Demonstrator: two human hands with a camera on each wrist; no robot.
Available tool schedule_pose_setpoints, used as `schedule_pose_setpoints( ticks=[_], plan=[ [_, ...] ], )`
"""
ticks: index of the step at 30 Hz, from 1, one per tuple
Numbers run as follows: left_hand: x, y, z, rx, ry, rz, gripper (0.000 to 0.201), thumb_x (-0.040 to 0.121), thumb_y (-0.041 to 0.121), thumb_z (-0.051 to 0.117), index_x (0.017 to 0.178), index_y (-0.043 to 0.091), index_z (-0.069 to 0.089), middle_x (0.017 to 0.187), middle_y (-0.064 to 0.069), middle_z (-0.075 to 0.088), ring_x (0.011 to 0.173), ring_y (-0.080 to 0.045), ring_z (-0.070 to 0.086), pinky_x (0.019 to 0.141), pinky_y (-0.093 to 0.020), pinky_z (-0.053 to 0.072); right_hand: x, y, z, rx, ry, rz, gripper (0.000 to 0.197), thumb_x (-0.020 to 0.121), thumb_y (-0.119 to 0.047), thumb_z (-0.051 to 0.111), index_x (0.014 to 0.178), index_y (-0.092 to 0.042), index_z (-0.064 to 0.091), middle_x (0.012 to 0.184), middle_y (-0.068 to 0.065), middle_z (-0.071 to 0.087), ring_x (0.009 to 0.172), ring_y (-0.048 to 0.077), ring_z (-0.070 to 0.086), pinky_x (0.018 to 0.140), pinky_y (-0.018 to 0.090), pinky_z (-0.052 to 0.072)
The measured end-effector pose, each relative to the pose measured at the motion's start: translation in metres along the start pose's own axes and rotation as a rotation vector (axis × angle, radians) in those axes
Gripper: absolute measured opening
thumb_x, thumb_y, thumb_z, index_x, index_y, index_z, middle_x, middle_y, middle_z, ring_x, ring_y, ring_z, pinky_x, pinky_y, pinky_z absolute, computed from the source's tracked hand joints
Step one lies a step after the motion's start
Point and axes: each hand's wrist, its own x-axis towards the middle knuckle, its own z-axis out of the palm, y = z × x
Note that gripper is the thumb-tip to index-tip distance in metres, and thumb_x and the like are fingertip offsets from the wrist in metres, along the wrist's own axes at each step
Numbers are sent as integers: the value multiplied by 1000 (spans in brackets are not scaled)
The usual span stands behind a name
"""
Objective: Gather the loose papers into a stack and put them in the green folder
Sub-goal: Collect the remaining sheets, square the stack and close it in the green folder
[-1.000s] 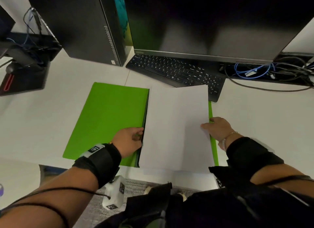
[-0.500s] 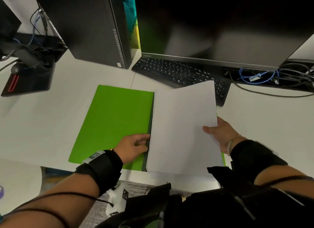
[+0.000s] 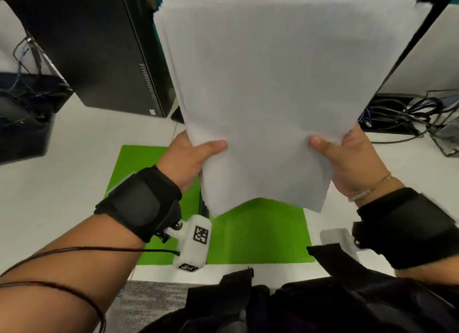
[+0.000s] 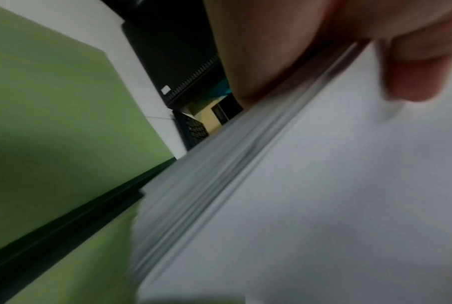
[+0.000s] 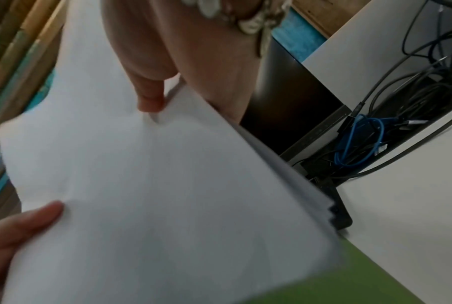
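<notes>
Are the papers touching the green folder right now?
Apart. The head view shows the papers lifted in both hands, with the open green folder lying flat on the desk below them.

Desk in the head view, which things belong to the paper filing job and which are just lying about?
Job: paper stack, held by left hand and right hand; open green folder.
Lying about: computer tower, cable tangle.

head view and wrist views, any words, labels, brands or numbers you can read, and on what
No readable text in any view.
Papers: the facing sheet looks blank.
Wrist camera: black-and-white square markers, no letters.
Computer tower: small white sticker near its lower edge, too small to read.
Green folder: plain.
</notes>
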Motion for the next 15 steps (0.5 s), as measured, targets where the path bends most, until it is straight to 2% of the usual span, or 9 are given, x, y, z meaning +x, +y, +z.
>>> schedule_pose_setpoints(
  ticks=[2,4,6,8,10,12,13,15],
  plan=[
    [-4,-3,6,71,34,84,26,81,3,64,98,23,65,92,12,73,88,-1,68,76,-15,52,-5,5,2,-56,51,-58,41,86,1,55,125,-6,47,104,-11,69,99,5,65,82,17,50],
    [-9,-13,10,138,55,132,26,87,-1,58,100,21,62,97,11,68,83,9,65,74,-8,48,-10,16,4,-121,106,-76,38,90,6,52,126,2,46,105,-9,66,95,-3,64,80,11,48],
    [-13,-26,10,208,63,137,26,87,-1,58,101,20,61,101,7,65,79,15,63,72,-3,46,-14,29,6,-172,130,-76,41,89,4,56,128,3,45,110,-7,62,95,-5,63,82,11,48],
    [-15,-36,7,289,72,131,28,82,2,66,96,25,61,102,6,65,79,17,62,72,-2,45,-18,38,8,-185,123,-48,48,82,0,64,127,-2,46,111,-5,62,95,-3,63,83,14,49],
    [-13,-39,2,295,67,122,41,68,16,79,105,20,62,106,1,68,92,6,65,77,-8,48,-18,40,8,-149,138,-36,61,71,-10,72,125,1,48,111,6,65,97,7,65,83,20,52],
    [-9,-33,0,214,80,140,73,56,27,82,120,6,54,116,-11,65,107,-15,64,84,-23,53,-17,35,6,-101,156,-59,79,62,-22,81,127,4,45,116,17,62,105,21,64,87,30,53],
    [-7,-28,1,174,88,172,80,54,27,81,123,2,50,120,-14,63,110,-21,63,86,-27,54,-15,29,6,-79,163,-71,90,57,-29,85,129,3,42,120,19,60,108,26,62,91,35,52],
    [-2,-16,3,156,90,242,82,55,23,81,126,0,47,123,-17,61,112,-23,61,87,-30,54,-12,18,8,-50,173,-95,106,51,-41,89,132,2,36,124,22,56,113,31,59,94,39,50]
  ],
)
